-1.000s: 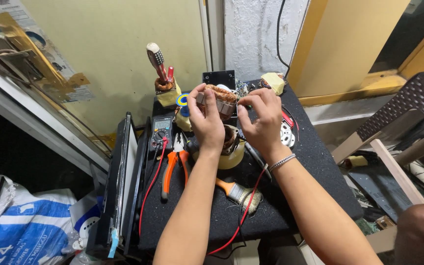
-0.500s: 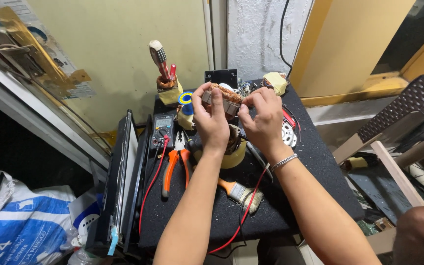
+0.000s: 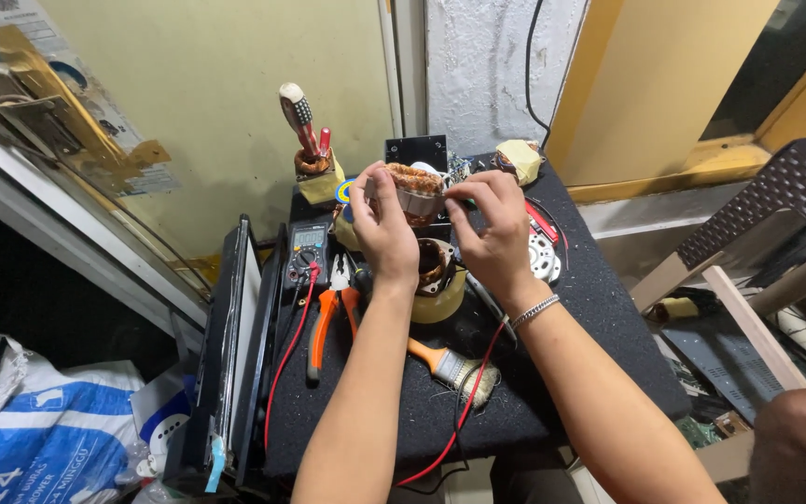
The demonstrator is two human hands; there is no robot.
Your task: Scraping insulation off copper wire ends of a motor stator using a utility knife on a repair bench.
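Both hands hold up a small motor stator with copper windings (image 3: 414, 191) above a black-topped table (image 3: 599, 327). My left hand (image 3: 382, 233) grips its left side, and my right hand (image 3: 492, 229) pinches its right side; a silver bracelet is on that wrist. Under the hands sits a second copper-wound coil (image 3: 433, 266) inside a yellowish ring. Orange-handled pliers (image 3: 328, 317) lie just left of my left forearm. A paintbrush with an orange handle (image 3: 450, 366) rests between my forearms.
A multimeter (image 3: 307, 250) with a red lead (image 3: 286, 359) lies at the left, beside flat black panels (image 3: 235, 345) stood on edge. A screwdriver (image 3: 298, 117) stands in a holder at the back. A round white part (image 3: 545, 258) lies right. A blue-white sack (image 3: 39, 439) sits lower left.
The view has shifted slightly; both hands keep holding the stator in about the same place, fingers adjusting a little on it.
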